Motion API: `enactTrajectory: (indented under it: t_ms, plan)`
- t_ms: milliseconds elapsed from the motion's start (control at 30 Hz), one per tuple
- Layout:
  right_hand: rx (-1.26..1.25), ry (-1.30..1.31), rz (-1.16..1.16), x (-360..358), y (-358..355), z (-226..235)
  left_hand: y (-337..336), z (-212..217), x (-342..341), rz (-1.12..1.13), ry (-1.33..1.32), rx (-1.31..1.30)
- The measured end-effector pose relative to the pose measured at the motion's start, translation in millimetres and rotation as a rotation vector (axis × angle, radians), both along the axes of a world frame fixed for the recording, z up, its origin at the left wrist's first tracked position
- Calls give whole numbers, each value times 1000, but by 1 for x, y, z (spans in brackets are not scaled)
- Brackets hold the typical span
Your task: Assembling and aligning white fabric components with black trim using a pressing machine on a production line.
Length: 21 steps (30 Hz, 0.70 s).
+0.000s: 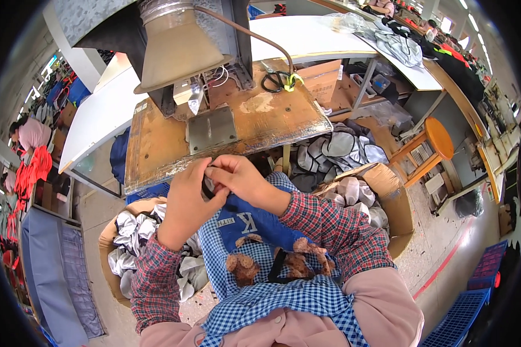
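Close together at the front edge of the wooden worktable (278,118), my left hand (185,205) and my right hand (250,184) have their fingertips pinched. Between them shows a small dark, band-like piece (206,188), mostly hidden by the fingers, so its kind is unclear. Beyond the hands a grey metal plate (212,130) is set in the tabletop, below a machine with a beige funnel-shaped hood (182,52). Under my wrists lies my blue checked apron (272,303), with a blue panel and bear pictures.
Cardboard boxes of white and grey fabric pieces stand at my left (107,243) and right (402,225). More grey, black-edged pieces (344,144) are heaped under the table. A wooden stool (439,139) stands to the right, blue plastic baskets (460,318) lower right. White tables (307,34) lie beyond.
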State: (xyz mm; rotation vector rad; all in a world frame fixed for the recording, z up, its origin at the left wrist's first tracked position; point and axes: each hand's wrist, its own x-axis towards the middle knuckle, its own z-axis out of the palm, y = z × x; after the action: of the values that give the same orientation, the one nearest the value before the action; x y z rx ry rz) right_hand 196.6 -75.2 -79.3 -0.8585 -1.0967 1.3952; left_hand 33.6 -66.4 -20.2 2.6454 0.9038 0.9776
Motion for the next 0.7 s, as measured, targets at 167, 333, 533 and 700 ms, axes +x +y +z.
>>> enactTrajectory:
  t_ms: [167,333,533,700]
  plan:
    - [135,-161,-19,3,-7,-1,-5,-2,-4,34,11,-292]
    - [172,-381,92,19,-13,5,9,9,-25,-146,145,-513]
    - [-29,-185,330,29,-16,18,21,3,-33,-349,11,-791]
    - [-127,-256,395,33,-16,29,29,-3,-34,-381,34,-1025]
